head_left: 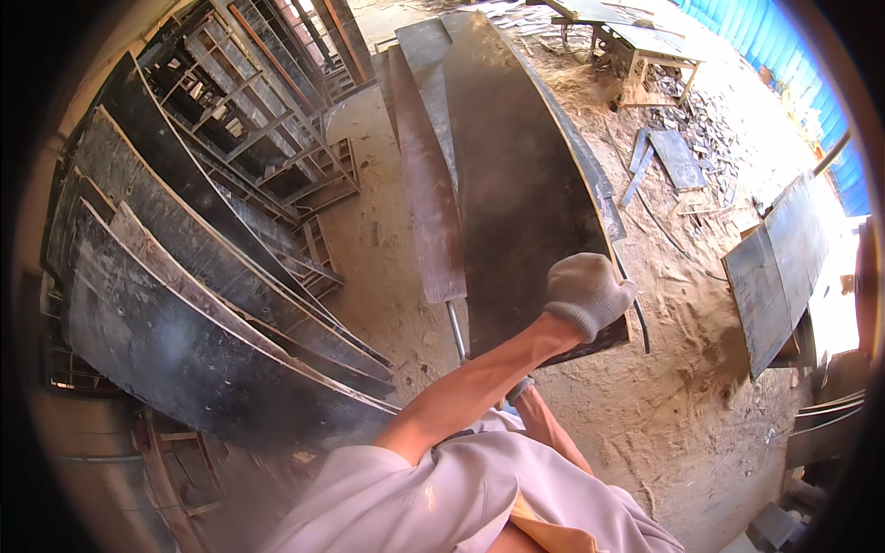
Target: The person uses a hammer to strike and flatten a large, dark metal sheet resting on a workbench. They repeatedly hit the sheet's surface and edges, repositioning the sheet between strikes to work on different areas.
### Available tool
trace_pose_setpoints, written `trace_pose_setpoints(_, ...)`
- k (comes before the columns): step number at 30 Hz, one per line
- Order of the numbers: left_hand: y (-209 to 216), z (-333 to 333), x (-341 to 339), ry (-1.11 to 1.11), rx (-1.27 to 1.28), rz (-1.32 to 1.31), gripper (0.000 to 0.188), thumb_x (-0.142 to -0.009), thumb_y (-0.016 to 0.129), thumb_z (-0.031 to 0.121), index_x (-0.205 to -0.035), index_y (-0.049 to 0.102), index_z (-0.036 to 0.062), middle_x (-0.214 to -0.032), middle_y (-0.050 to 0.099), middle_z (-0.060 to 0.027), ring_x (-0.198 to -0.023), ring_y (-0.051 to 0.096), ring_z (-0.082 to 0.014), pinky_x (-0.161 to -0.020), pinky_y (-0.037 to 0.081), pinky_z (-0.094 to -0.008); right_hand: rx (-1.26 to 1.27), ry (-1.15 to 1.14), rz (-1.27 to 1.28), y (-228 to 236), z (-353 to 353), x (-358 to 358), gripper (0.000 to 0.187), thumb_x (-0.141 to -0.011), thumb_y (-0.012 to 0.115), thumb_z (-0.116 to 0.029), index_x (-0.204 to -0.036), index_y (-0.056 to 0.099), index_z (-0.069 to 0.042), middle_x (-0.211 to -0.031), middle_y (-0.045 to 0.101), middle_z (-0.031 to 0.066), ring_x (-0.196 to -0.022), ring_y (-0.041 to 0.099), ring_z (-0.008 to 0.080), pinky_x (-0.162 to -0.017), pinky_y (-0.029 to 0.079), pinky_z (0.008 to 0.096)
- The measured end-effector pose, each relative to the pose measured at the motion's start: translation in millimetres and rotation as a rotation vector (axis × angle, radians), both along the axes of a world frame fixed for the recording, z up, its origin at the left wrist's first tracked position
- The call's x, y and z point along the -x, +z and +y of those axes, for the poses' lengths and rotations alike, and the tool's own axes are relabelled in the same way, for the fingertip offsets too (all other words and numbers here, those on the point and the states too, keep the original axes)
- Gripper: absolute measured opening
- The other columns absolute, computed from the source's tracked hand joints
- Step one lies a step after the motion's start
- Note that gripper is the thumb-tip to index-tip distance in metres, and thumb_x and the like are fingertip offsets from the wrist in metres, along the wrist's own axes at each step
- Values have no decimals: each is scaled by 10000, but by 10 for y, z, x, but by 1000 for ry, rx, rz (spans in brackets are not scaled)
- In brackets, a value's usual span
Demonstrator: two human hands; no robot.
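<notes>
My left arm reaches across to the right, its gloved left hand (588, 288) closed in a fist above the near right corner of a large dark panel (521, 175). Beside the fist runs a dark curved rod (642, 323); whether the fingers hold it is unclear. Beneath my left forearm, my right arm crosses toward the left. Only the glove cuff of my right hand (520, 389) shows, and its fingers are hidden. A metal pipe (455, 330) slants down from under a narrow reddish-brown board (429, 198) toward the crossed arms.
Several large dark sheets (184, 323) lean in a row at left, near metal frames (267, 138). At right stand leaning grey sheets (784, 267). Small offcuts (678, 158) lie on the sandy ground below a work table (650, 46). Blue corrugated fencing (784, 41) stands behind.
</notes>
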State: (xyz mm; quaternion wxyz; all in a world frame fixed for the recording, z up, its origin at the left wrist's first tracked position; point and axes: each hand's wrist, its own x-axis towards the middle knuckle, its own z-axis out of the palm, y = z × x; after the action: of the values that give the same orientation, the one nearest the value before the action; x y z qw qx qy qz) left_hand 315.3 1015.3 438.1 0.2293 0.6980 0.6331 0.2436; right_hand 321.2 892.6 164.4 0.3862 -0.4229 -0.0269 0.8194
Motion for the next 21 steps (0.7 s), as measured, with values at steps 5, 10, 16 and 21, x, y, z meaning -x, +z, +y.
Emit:
trace_pose_setpoints(5, -131, 33, -383, -164, 34, 93, 317, -720, 663, 314, -746, 741, 7, -744, 696, -240, -704, 710, -368, -636, 547, -461, 21, -73, 115, -22, -107, 87, 450, -967, 570, -435, -1120, 637, -17, -999, 687, 102, -903, 647, 205, -791, 537, 388)
trace_pose_setpoints(10, -947, 82, -791, -332, 129, 176, 269, -773, 630, 248, -821, 766, 21, -795, 724, -214, -728, 725, -337, -592, 530, -478, 58, -134, 255, -85, -226, 180, 447, -974, 563, -426, -1146, 619, -17, -1020, 681, 103, -920, 645, 201, -813, 544, 386)
trace_pose_setpoints(16, -1435, -70, -683, -570, 119, 462, 239, -844, 587, 209, -865, 779, 67, -865, 737, -177, -798, 724, -305, -549, 518, -531, 38, -197, 465, -188, -383, 275, 445, -983, 554, -415, -1177, 598, -17, -1045, 675, 105, -940, 642, 196, -839, 553, 384)
trace_pose_setpoints(21, -743, 347, 397, -359, -52, 156, 319, -819, 592, 323, -876, 659, 16, -914, 651, -217, -856, 638, -341, -697, 513, -517, -94, -322, 727, -228, -500, 39, 445, -991, 546, -405, -1203, 580, -16, -1066, 669, 106, -957, 640, 192, -861, 560, 382)
